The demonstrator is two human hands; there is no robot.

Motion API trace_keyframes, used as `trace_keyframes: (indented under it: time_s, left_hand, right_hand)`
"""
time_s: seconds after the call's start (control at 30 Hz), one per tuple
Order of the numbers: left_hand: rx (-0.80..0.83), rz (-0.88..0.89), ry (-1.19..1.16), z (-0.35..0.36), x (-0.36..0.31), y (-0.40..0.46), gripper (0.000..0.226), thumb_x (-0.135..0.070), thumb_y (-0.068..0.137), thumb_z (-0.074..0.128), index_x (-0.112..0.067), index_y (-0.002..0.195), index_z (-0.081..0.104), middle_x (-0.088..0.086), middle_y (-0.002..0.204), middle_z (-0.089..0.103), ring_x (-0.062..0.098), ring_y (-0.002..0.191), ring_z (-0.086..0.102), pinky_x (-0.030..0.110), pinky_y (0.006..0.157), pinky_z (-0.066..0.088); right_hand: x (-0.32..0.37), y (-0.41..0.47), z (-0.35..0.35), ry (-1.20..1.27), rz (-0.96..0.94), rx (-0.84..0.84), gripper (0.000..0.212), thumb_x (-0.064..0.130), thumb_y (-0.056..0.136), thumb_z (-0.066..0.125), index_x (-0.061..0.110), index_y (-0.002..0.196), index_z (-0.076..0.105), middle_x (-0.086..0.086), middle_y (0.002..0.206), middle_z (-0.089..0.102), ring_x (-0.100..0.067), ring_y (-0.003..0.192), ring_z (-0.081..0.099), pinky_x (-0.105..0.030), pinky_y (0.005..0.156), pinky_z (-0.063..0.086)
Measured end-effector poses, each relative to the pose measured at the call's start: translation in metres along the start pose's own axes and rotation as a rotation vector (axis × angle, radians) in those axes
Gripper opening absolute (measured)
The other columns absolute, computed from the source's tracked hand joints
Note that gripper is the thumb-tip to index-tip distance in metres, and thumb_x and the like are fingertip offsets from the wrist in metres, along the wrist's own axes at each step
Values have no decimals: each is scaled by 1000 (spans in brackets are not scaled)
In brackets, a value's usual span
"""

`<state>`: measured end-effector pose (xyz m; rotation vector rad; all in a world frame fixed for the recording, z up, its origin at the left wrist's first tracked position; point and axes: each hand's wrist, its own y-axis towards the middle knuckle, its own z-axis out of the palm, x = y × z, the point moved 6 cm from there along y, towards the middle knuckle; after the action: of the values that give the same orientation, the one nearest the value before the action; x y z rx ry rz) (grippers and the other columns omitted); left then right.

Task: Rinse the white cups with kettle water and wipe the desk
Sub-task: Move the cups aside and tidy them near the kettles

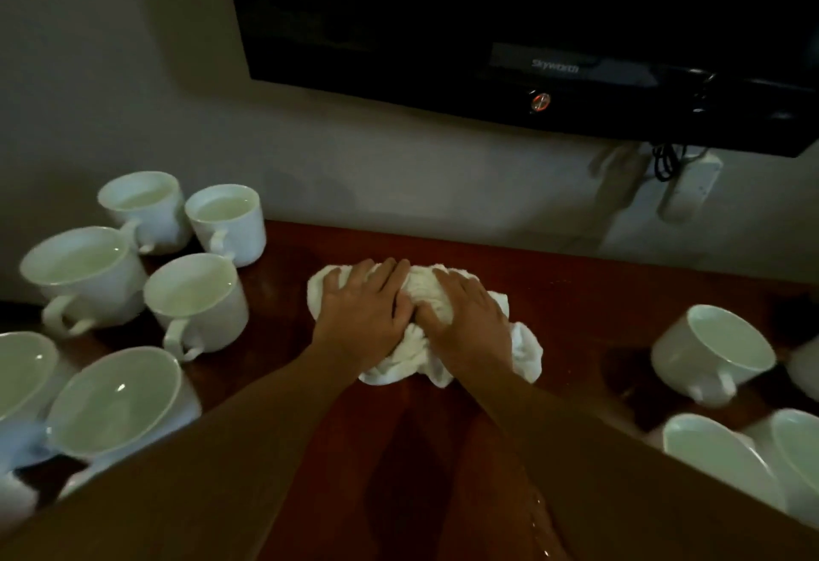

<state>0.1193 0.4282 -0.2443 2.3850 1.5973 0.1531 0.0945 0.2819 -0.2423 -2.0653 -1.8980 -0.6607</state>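
**Two hands press a white cloth on the table**

Dark red-brown wood makes up the table [576, 294], and it looks shiny and wet near the bottom edge of the view. Behind it is a pale wall with a big black flat screen [509, 19] hanging on it. A white power strip [689, 188] with a black cord hangs under the screen.

In the middle of the table lies a crumpled white cloth [425, 294]. The left hand [363, 312] lies flat on the left part of the cloth, with its fingers [385, 277] straight and close together, pushing down. The right hand [469, 321] lies on the right part of the cloth, and its fingers [456, 285] are spread and pressed into the folds. The two hands touch each other at the thumbs.

Six round white cups with handles [195, 294] stand in a bunch on the left side of the table. The four farther ones look like they have water in them. More white cups [713, 352] sit on the right side, well apart from the cloth, and one of them is tipped over toward the camera.
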Motion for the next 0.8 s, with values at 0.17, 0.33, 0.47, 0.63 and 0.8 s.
trace_keyframes:
  time_s: [0.17, 0.33, 0.47, 0.63, 0.8]
  left_hand:
    - [-50, 39, 15, -24, -27, -71, 56, -41, 96, 32, -14, 136, 61, 5, 133, 65, 28, 118, 62, 53, 87, 48]
    - [-77, 68, -4, -49, -55, -156, 56, -42, 98, 33, -14, 137, 60, 5, 135, 64, 28, 120, 60, 53, 90, 46]
    - [-67, 71, -41, -67, -79, -220, 57, -44, 97, 33, -15, 138, 59, 4, 135, 63, 27, 122, 60, 56, 92, 47]
    - [-72, 86, -47, -81, -102, -284, 56, -42, 99, 33, -14, 139, 59, 6, 136, 63, 28, 123, 60, 58, 93, 47]
    - [-98, 146, -19, -83, -112, -304, 56, -41, 98, 36, -10, 139, 58, 10, 140, 60, 32, 125, 58, 60, 93, 46]
  right_hand:
    - [2, -85, -13, 35, 35, -6, 67, 64, 91, 40, 40, 154, 31, 14, 160, 33, -9, 149, 23, -41, 122, 21]
    - [5, -177, -23, 13, 41, 0, 64, 59, 97, 43, 40, 156, 28, 13, 163, 28, -9, 151, 19, -40, 123, 19]
    - [5, -249, -30, -9, 61, -10, 78, 73, 83, 22, 43, 155, 26, 17, 163, 26, -5, 152, 14, -36, 123, 16]
    - [6, -321, -38, -24, 80, -24, 83, 74, 78, 16, 45, 155, 25, 18, 163, 23, -6, 153, 11, -36, 124, 15]
    - [5, -341, -40, -48, 98, -19, 83, 76, 79, 14, 45, 155, 25, 19, 163, 24, -5, 153, 10, -36, 124, 15]
